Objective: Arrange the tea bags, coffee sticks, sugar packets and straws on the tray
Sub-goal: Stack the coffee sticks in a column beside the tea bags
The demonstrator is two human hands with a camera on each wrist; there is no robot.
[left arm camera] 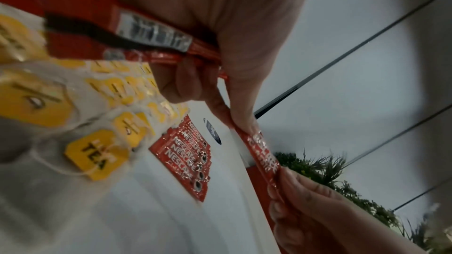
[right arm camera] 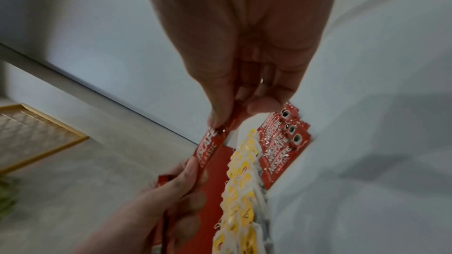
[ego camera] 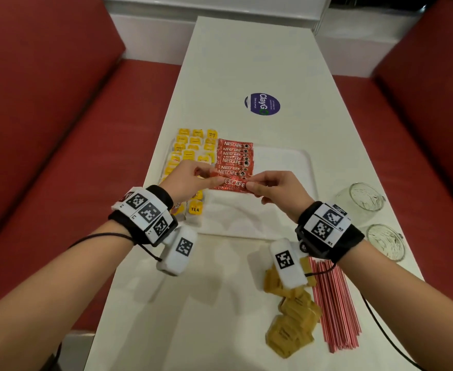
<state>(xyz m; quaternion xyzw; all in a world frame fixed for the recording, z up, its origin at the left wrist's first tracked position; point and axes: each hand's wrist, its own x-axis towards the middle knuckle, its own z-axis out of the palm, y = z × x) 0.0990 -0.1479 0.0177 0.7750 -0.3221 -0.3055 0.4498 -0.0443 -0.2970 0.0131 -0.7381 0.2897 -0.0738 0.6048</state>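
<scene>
A white tray [ego camera: 287, 162] lies on the table. Tea bags [ego camera: 193, 148] with yellow tags fill its left side, and a column of red coffee sticks [ego camera: 234, 159] lies beside them. Just above the tray, both hands hold one red coffee stick [ego camera: 234, 184] level. My left hand [ego camera: 214, 180] pinches its left end and also grips a few more sticks [left arm camera: 156, 40] in the palm. My right hand [ego camera: 254, 186] pinches the right end between thumb and forefinger [right arm camera: 220, 115]. Brown sugar packets [ego camera: 292, 325] and red-striped straws [ego camera: 335, 303] lie on the table near me.
Two clear glasses [ego camera: 364, 199] [ego camera: 386, 242] lie on the table right of the tray. A round blue sticker [ego camera: 262, 103] marks the tabletop beyond it. Red bench seats [ego camera: 59, 129] flank the narrow table on both sides.
</scene>
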